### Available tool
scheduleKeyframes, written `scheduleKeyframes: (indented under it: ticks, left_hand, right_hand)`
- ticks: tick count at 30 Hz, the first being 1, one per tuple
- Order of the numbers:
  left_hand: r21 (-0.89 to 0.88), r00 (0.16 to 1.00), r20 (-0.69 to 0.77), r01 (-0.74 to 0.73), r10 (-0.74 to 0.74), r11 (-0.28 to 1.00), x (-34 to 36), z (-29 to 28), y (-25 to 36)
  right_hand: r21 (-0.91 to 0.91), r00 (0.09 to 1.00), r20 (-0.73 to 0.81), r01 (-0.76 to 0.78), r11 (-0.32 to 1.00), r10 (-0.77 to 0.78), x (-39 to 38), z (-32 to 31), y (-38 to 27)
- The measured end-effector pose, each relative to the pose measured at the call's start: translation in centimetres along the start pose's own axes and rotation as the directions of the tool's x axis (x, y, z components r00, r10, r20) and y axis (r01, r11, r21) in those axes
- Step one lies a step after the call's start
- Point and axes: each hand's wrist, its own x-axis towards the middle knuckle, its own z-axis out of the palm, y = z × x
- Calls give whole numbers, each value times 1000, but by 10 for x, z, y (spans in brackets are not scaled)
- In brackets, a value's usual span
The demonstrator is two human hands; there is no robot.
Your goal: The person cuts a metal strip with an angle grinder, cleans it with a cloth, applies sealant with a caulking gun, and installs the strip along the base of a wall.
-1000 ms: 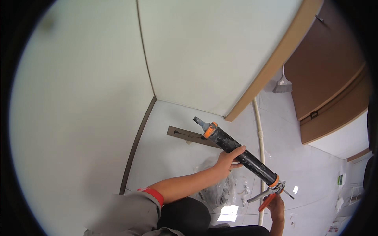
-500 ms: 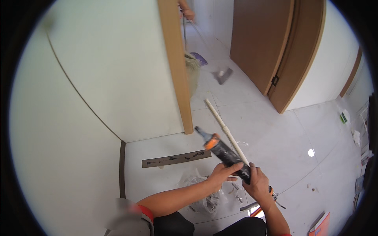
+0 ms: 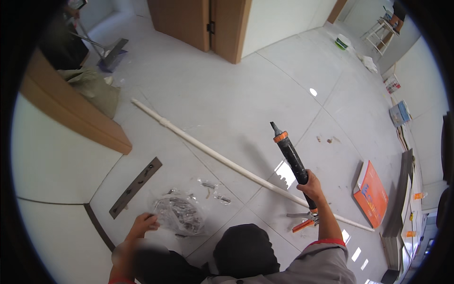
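Observation:
My right hand is closed around the rear of the black barrel of a caulking gun. The gun tilts upward, its dark nozzle and orange collar at the top, its metal trigger and orange handle below my hand. My left hand is low at the left, its fingers loosely bent and nothing visible in them. It is beside a clear plastic bag of metal hardware on the floor. Small wrapped metal parts lie to the bag's right. Beyond my left hand is a dark flat strip with black smears.
A long cream pole crosses the floor diagonally behind the gun. To the right lies an orange box, near stacked panels. A wooden door frame and a sack are at left. Another person sweeps with a broom.
My left hand has left the gun and moved down left. My right hand keeps hold of the gun, now more upright and farther right. The view has swung right.

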Motion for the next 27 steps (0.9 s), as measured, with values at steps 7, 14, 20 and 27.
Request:
scheduleKeyframes:
  ticks: [7,14,20,27]
  left_hand:
    - [29,960,-11,279,-278,960,-31,19,-48]
    - [278,971,90,190,-223,941,-35,27,-23]
    - [244,973,171,110,-155,964,-50,28,2]
    - [50,968,194,149,-156,988,-61,7,43]
  right_hand:
    - [-97,982,39,-180,979,185,-23,14,87]
    - [218,826,327,-539,813,460,-79,0,137]
    - [376,846,349,-521,766,404,-104,9,176]
    - [327,904,107,-426,844,415,-55,-3,199]
